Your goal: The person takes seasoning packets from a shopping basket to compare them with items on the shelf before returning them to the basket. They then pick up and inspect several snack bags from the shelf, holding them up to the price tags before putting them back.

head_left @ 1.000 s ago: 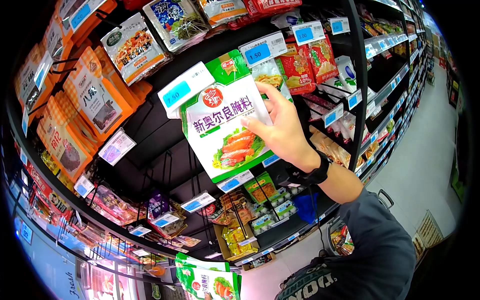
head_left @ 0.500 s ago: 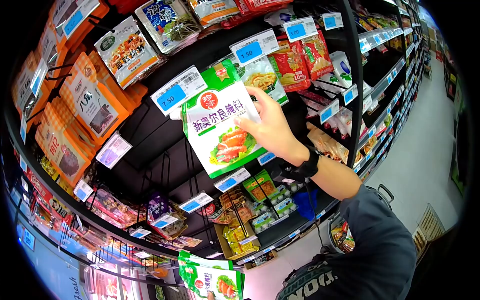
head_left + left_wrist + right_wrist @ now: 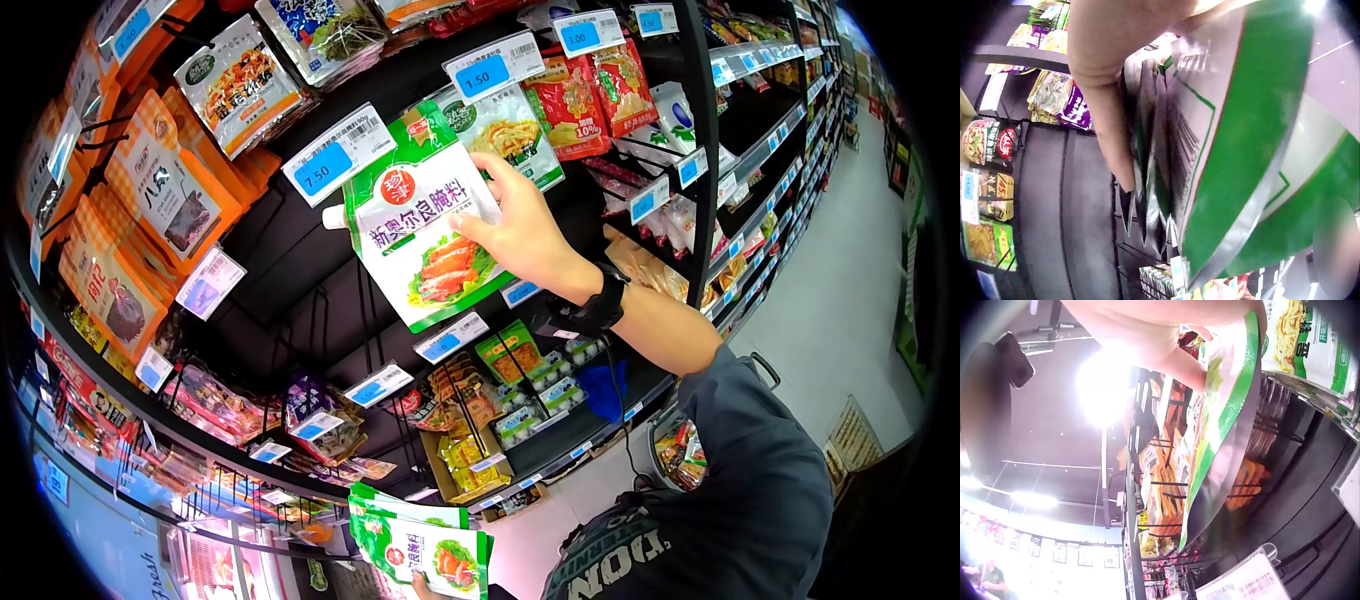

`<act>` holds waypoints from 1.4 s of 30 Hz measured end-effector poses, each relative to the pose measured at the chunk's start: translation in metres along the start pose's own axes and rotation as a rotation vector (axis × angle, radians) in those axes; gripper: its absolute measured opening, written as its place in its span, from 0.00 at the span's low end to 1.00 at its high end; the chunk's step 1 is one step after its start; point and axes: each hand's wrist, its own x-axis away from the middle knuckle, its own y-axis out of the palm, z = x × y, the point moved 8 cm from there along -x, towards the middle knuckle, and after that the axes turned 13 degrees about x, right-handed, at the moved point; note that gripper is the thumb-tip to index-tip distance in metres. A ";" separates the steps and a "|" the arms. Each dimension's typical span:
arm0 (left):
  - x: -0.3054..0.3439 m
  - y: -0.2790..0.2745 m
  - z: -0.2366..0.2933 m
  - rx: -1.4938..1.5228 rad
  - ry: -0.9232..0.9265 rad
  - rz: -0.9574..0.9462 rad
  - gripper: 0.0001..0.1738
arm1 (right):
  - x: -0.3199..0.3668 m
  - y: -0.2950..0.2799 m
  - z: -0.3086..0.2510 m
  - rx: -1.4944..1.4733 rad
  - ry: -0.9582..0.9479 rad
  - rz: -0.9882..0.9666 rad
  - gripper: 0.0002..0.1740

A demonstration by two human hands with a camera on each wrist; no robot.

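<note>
My right hand (image 3: 520, 225) pinches the right side of a green-and-white marinade packet (image 3: 430, 285) printed with cooked chicken wings, thumb across its front. The packet hangs upright just under a 7.50 price tag (image 3: 338, 165), and a white hook tip (image 3: 334, 216) shows at its left edge. In the right wrist view the packet (image 3: 1222, 425) appears edge-on beneath the fingers. Low in the head view is a fanned stack of matching packets (image 3: 400, 535). My left hand (image 3: 1107, 94) grips that stack, its fingers behind the packets in the left wrist view.
Orange pouches (image 3: 180, 190) hang on hooks at the left. White noodle-print packets (image 3: 515, 135) and red packets (image 3: 570, 105) hang close to the right hand. Bare black hooks stick out below the held packet. A shopping basket (image 3: 680, 455) stands on the floor beside the dark-sleeved arm.
The right hand and its packet have shifted slightly left and up in the head view, along with the shelf. The white hook tip shows more plainly, and the left thumb shows on the stack.
</note>
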 end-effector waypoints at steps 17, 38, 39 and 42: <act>-0.017 0.014 -0.017 0.281 -0.068 -0.301 0.31 | -0.014 0.007 0.008 0.064 0.028 0.001 0.26; -0.043 0.002 -0.034 0.228 -0.038 -0.360 0.37 | -0.084 0.082 0.064 0.653 0.254 -0.158 0.20; -0.042 0.001 -0.037 0.267 -0.064 -0.362 0.37 | -0.084 0.085 0.064 0.693 0.269 -0.217 0.20; -0.042 0.001 -0.038 0.300 -0.054 -0.353 0.36 | -0.082 0.092 0.064 0.904 0.249 -0.364 0.14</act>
